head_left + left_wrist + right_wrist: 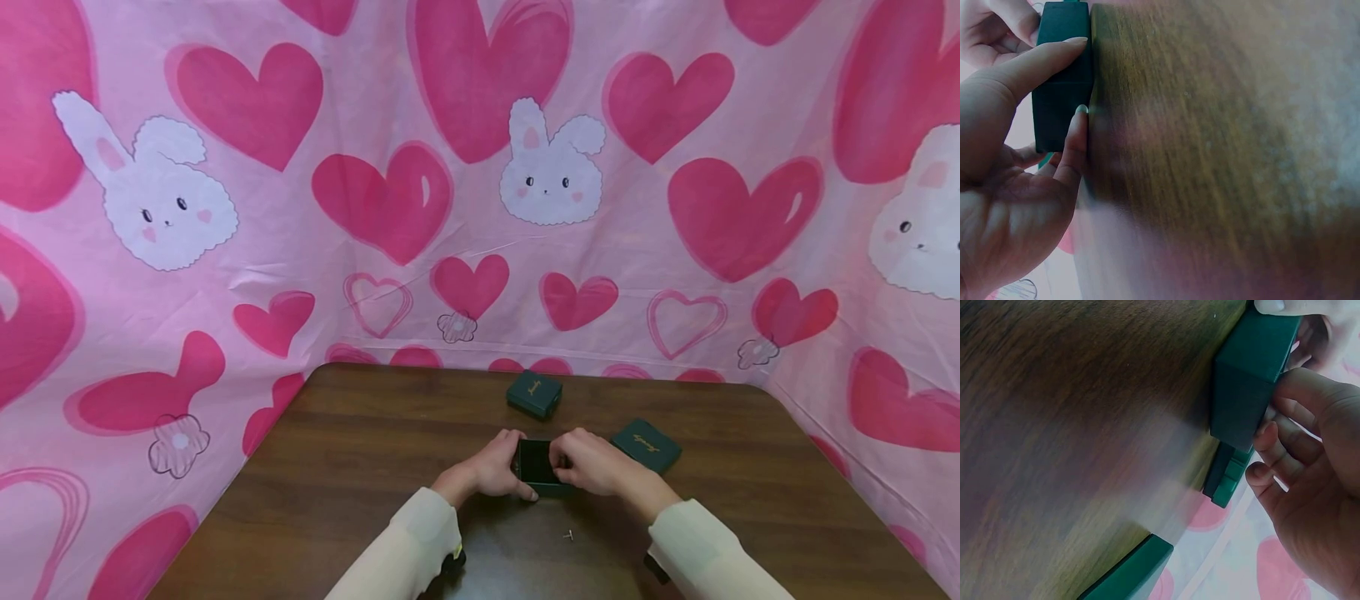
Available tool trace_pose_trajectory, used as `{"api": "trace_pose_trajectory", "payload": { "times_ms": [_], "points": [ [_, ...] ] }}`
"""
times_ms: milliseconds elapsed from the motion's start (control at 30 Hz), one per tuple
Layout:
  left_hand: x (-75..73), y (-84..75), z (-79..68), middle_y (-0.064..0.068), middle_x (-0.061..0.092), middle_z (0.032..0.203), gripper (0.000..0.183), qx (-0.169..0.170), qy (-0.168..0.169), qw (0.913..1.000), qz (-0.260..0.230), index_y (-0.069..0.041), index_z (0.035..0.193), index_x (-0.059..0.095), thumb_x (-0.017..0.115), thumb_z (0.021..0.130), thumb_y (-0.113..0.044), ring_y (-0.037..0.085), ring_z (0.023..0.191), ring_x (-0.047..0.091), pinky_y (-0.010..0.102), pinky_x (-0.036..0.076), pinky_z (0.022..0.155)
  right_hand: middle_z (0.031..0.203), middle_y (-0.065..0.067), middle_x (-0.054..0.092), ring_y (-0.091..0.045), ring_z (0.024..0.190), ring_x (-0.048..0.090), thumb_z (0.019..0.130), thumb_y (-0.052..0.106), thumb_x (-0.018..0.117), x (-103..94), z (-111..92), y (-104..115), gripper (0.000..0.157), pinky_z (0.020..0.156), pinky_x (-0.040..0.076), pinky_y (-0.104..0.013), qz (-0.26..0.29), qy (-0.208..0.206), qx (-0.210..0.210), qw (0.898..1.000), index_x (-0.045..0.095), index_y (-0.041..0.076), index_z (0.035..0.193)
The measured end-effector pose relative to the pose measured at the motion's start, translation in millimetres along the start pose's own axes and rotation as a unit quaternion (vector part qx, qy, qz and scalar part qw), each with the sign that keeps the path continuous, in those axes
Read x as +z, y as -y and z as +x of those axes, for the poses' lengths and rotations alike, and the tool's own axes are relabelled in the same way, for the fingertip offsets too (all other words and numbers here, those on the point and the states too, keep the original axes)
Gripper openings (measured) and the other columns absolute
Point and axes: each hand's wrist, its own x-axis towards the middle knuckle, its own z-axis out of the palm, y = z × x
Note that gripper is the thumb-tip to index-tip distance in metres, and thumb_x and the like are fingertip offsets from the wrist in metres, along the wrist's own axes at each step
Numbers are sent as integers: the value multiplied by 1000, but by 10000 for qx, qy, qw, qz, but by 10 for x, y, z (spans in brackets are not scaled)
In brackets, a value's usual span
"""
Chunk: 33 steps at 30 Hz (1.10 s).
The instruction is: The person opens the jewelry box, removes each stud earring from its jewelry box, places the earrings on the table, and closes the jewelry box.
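Note:
A small dark green box (546, 490) with a black insert (534, 460) stands lidless on the table before me. My left hand (495, 467) grips its left side, thumb along the near wall (1063, 59) and fingers round the far left corner. At the right edge of the insert, my right hand (596, 467) has its index finger and thumb bent in over the rim. Its other fingers curl loosely beside the box wall (1241, 403) in the right wrist view. I cannot tell whether anything small is between those fingertips. A tiny silvery piece (567, 535) lies nearer me.
A green lid (647, 446) with gold script lies right of the box, close behind my right forearm. Farther back is another green box (534, 394), closed. The brown wooden table (360, 450) meets a pink heart-and-rabbit cloth (480, 250) at the back and sides.

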Motion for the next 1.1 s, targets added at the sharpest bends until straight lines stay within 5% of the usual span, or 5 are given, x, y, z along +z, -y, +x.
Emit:
{"api": "trace_pose_trajectory", "payload": {
  "times_ms": [1100],
  "points": [
    [-3,-15,-26,4,47,116,79,1,-1,10000,-58,-5,136,46,93,75,-23,20,103,51,43,48,102,78,11,58,-5,71,53,93,7,73,-155,-126,-31,7,66,50,-25,202,-78,-387,9990,72,12,88]
  ]
}}
